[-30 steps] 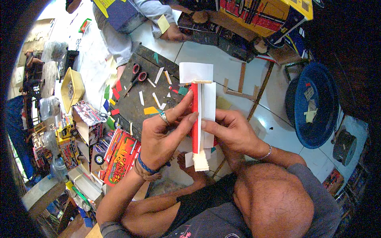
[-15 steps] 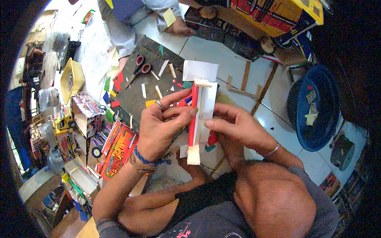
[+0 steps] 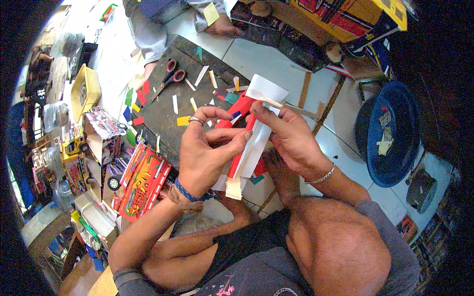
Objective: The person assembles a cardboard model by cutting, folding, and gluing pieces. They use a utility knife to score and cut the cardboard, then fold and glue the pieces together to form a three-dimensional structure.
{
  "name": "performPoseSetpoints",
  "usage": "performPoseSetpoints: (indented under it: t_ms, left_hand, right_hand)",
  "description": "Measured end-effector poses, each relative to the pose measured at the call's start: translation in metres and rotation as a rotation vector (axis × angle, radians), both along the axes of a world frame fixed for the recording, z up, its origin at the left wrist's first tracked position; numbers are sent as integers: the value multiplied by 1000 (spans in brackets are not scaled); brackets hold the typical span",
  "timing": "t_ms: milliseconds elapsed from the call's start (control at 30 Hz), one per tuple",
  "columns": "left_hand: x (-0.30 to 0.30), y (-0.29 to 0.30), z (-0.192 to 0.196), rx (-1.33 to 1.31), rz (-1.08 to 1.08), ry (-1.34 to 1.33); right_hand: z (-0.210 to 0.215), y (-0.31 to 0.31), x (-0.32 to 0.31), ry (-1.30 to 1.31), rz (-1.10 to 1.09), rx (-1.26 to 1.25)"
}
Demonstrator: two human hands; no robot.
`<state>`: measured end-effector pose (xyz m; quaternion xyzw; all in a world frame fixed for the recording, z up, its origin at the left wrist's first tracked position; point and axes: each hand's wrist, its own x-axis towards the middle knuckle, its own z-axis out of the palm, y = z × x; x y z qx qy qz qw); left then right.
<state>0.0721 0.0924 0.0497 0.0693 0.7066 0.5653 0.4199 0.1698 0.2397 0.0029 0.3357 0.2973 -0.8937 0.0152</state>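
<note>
At frame centre, my left hand point(image 3: 207, 148) and right hand point(image 3: 291, 135) both pinch the red-and-white paper piece point(image 3: 249, 148), mid-fold, I judge; next needs firm creasing.

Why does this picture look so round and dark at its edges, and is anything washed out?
Head view: the fisheye lens bends straight tile lines and blackens the corners; daylight washes out the floor at upper left; the hands, left hand and right hand, stay fairly sharp on the red-and-white piece.
</note>
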Motion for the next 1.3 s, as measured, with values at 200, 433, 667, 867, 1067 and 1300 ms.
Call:
performPoseSetpoints:
  t_ms: [200, 433, 667, 867, 1067, 1300]
  left_hand:
    - [-1, 0, -2, -59, -86, -129]
    - [-9, -11, -3, -131, -372, -174]
    - [-6, -8, -1, -97, -454, -23]
    - [0, -7, -4, -16, -354, -148]
    - [-9, -5, -2, -71, -340, -229]
    - [-6, -4, -7, 6, -191, -213]
  right_hand:
    - [-1, 10, 3, 15, -42, -47]
    - [1, 14, 5, 40, -157, 44]
    - [0, 8, 3, 19, -186, 34]
    - [-2, 7, 5, 27, -196, 81]
    - [3, 5, 1, -33, -215, 155]
    - [3, -7, 8, 92, -17, 277]
